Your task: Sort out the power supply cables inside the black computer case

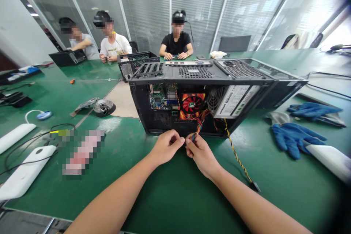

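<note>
A black computer case [175,80] lies on its side before me, its open side facing me. Inside are a motherboard [161,98], a red cooling fan [192,104] and a white-labelled power supply [233,100]. My right hand [201,153] is closed around a bundle of coloured cables [199,128] that comes out of the case. Close beside it, my left hand [167,146] has thumb and forefinger pinched near the cable end; whatever they hold is too small to make out. A yellow-and-black cable [237,155] hangs from the case onto the table.
Blue gloves [294,137] lie at the right on the green table [170,197]. White power banks [30,170], black cords and a metal part [104,108] lie at the left. Behind the case stands another case [127,69]; several people sit across the table.
</note>
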`<state>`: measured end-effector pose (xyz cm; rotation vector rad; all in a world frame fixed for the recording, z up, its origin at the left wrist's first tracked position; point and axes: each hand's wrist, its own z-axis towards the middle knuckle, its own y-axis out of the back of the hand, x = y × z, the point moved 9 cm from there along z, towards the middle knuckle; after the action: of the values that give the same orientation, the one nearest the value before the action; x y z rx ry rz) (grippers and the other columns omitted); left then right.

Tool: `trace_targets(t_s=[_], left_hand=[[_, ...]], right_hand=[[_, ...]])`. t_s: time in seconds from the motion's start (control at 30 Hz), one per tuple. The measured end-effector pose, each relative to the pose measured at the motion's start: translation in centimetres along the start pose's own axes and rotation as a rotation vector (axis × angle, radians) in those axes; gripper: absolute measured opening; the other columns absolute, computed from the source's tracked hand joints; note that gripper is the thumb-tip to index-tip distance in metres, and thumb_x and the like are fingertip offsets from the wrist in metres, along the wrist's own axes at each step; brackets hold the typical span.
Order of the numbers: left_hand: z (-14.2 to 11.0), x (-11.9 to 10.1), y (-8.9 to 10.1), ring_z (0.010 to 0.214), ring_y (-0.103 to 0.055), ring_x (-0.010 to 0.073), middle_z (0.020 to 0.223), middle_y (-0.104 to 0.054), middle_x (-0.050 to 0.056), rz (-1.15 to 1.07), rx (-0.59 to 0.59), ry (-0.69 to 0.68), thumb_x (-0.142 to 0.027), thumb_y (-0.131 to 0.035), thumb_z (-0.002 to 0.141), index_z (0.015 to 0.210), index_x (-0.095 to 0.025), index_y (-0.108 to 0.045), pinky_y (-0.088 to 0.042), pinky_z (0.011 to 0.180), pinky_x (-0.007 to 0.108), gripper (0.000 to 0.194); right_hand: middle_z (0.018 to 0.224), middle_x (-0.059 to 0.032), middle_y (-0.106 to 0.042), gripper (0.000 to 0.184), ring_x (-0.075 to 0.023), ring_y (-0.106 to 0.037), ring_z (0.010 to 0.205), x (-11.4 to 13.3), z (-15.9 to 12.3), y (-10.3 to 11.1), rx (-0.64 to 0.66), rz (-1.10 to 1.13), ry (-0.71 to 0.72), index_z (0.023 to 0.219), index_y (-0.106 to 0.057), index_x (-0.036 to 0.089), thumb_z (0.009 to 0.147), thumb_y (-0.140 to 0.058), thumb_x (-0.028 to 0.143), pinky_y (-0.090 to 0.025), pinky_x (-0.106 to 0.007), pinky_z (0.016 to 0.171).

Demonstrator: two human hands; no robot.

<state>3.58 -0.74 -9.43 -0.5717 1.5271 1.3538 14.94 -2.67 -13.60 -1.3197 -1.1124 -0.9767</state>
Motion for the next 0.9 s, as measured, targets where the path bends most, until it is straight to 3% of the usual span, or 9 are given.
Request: trace_targets(t_s=[0.13, 0.23, 0.33, 0.4, 0.5, 0.67, 0.77, 0.9], left_hand=[[-0.2, 1.2, -0.4, 0.054, -0.054, 0.0107, 0.064, -0.056, -0.002, 0.010, 0.048, 0.134, -0.054, -0.050, 0.084, 0.078, -0.018, -0.053, -0.038, 0.049, 0.022, 0.036], [-0.7, 2.4, -1.1, 0.044, -0.054, 0.0092, 0.069, -0.060, -0.001, -0.066, 0.156, 0.283, -0.059, -0.051, 0.081, 0.086, -0.017, -0.055, -0.035, 0.040, 0.021, 0.042], [-1.4, 3.0, -2.3, 0.042, -0.054, 0.0086, 0.077, -0.060, 0.001, -0.232, 0.297, 0.415, -0.059, -0.051, 0.080, 0.086, -0.016, -0.055, -0.033, 0.036, 0.020, 0.044], [-1.5, 2.9, -2.5, 0.044, -0.054, 0.0083, 0.074, -0.057, 0.000, -0.310, 0.323, 0.431, -0.054, -0.055, 0.079, 0.086, -0.016, -0.053, -0.036, 0.038, 0.020, 0.039], [-0.9, 2.2, -1.6, 0.050, -0.051, 0.0083, 0.069, -0.054, -0.003, -0.209, 0.234, 0.305, -0.043, -0.060, 0.077, 0.090, -0.017, -0.053, -0.038, 0.045, 0.020, 0.030], [-0.6, -1.2, 0.4, 0.067, -0.051, 0.0134, 0.080, -0.056, 0.000, 0.223, 0.000, -0.080, -0.029, -0.063, 0.072, 0.089, -0.020, -0.053, -0.041, 0.061, 0.026, 0.022], [-0.9, -2.5, 0.3, 0.078, -0.052, 0.0179, 0.087, -0.055, 0.003, 0.381, -0.033, -0.209, -0.027, -0.060, 0.074, 0.093, -0.021, -0.051, -0.041, 0.070, 0.030, 0.022], [-1.2, -2.8, -0.1, 0.083, -0.052, 0.0193, 0.093, -0.053, 0.005, 0.451, -0.018, -0.256, -0.029, -0.058, 0.076, 0.096, -0.021, -0.049, -0.041, 0.073, 0.032, 0.023]], right_hand=[[0.061, 0.0057, -0.043, 0.023, -0.0090, -0.041, 0.052, 0.3, 0.0, -0.1, 0.020, -0.035, 0.022, 0.082, -0.051, 0.020, 0.082, -0.060, 0.042, -0.032, -0.024, 0.048], [0.064, 0.0044, -0.046, 0.024, -0.0092, -0.043, 0.053, 0.7, -0.2, -0.3, 0.032, -0.024, 0.041, 0.080, -0.052, 0.020, 0.083, -0.059, 0.043, -0.033, -0.024, 0.049], [0.062, 0.0042, -0.047, 0.026, -0.0095, -0.043, 0.053, 1.0, -0.4, -0.5, 0.047, -0.033, 0.057, 0.079, -0.053, 0.020, 0.083, -0.058, 0.045, -0.034, -0.024, 0.049], [0.059, 0.0041, -0.047, 0.028, -0.0098, -0.043, 0.051, 0.9, -0.4, -0.4, 0.036, -0.058, 0.059, 0.079, -0.054, 0.019, 0.084, -0.057, 0.047, -0.034, -0.024, 0.048], [0.054, 0.0038, -0.048, 0.032, -0.0102, -0.043, 0.048, 0.4, -0.4, 0.0, -0.020, -0.103, 0.041, 0.080, -0.055, 0.019, 0.084, -0.055, 0.050, -0.034, -0.024, 0.045], [0.057, 0.0028, -0.050, 0.035, -0.0094, -0.045, 0.044, -0.3, -0.4, 0.5, -0.099, -0.057, -0.002, 0.075, -0.053, 0.019, 0.082, -0.057, 0.052, -0.036, -0.023, 0.040], [0.056, 0.0031, -0.048, 0.037, -0.0086, -0.044, 0.042, -0.5, -0.3, 0.3, -0.099, 0.024, -0.025, 0.068, -0.051, 0.019, 0.080, -0.060, 0.053, -0.036, -0.023, 0.039], [0.058, 0.0037, -0.047, 0.037, -0.0073, -0.041, 0.044, -0.7, -0.1, 0.6, -0.109, 0.125, -0.046, 0.071, -0.054, 0.018, 0.076, -0.065, 0.052, -0.032, -0.022, 0.041]])
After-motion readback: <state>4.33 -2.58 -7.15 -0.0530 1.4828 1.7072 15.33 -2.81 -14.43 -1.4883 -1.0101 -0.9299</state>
